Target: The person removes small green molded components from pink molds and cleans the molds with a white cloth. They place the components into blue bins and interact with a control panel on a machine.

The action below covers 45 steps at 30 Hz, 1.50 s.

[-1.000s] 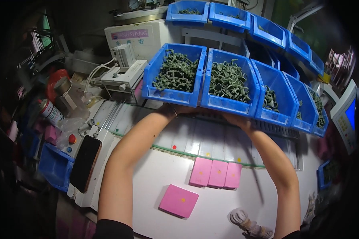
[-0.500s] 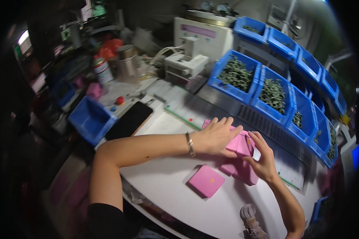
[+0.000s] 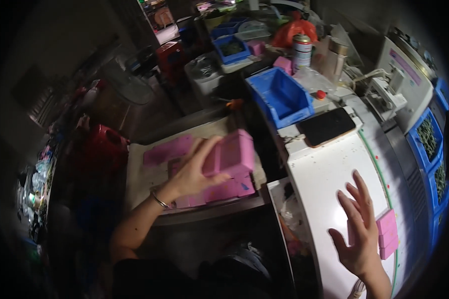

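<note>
One phone [image 3: 327,127], one spray can [image 3: 302,53]; pink blocks [image 3: 237,153] too blurred to count from here, clamped in left hand [image 3: 190,175], well left of right hand [image 3: 361,241], spread over worktop [image 3: 313,192].

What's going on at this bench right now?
A person's left hand grips some pink blocks, too blurred to count, over a pale surface where more pink pieces lie. The right hand is spread open above the white table; other pink pieces sit just to its right.
</note>
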Each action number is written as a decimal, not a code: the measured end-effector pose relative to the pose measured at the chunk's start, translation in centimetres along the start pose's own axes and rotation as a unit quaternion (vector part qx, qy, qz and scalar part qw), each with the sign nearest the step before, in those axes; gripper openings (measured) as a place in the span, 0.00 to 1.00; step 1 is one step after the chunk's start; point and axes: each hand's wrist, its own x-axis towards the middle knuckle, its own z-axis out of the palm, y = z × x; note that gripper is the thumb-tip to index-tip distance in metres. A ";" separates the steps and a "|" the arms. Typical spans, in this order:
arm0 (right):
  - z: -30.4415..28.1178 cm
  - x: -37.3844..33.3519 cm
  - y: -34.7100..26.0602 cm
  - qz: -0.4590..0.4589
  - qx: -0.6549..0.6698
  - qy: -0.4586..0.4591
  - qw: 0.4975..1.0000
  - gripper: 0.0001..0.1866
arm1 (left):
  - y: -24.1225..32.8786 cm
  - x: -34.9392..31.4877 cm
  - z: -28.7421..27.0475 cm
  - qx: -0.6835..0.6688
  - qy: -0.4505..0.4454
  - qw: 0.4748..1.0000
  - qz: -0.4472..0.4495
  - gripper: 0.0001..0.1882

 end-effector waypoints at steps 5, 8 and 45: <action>0.9 -3.9 4.7 0.112 -0.043 -0.037 0.992 0.38 | -12.7 -8.6 -4.5 0.107 0.039 0.984 -0.138 0.42; 0.3 -7.7 6.9 0.188 -0.009 -0.010 0.982 0.31 | -16.8 -12.2 -5.2 0.126 0.037 0.976 -0.176 0.41; 2.7 -12.2 7.6 0.314 -0.151 0.116 0.930 0.45 | -5.4 -0.3 2.4 -0.023 0.135 0.983 0.121 0.18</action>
